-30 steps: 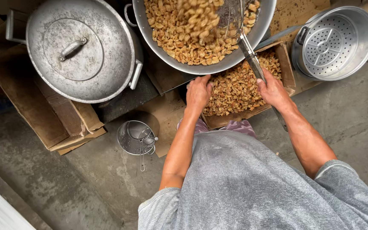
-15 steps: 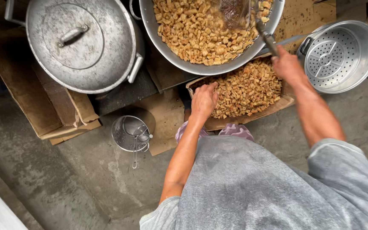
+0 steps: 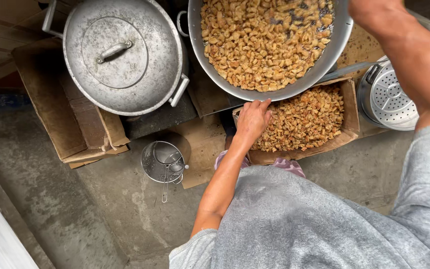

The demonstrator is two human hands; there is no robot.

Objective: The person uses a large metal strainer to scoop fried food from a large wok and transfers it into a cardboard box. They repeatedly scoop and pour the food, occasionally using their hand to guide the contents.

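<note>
Right now your left hand (image 3: 252,119) rests, fingers loosely together, on the cardboard box of golden fried pieces (image 3: 307,119), touching the wide metal pan of frying pieces (image 3: 267,42). Your right hand is out of view. Brushing that rim could burn you.

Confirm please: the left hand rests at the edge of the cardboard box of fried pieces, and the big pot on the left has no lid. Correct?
Not quite. In the head view the big pot is covered by a lid with a handle. The left hand does rest at the edge of the cardboard box of fried pieces.
</note>
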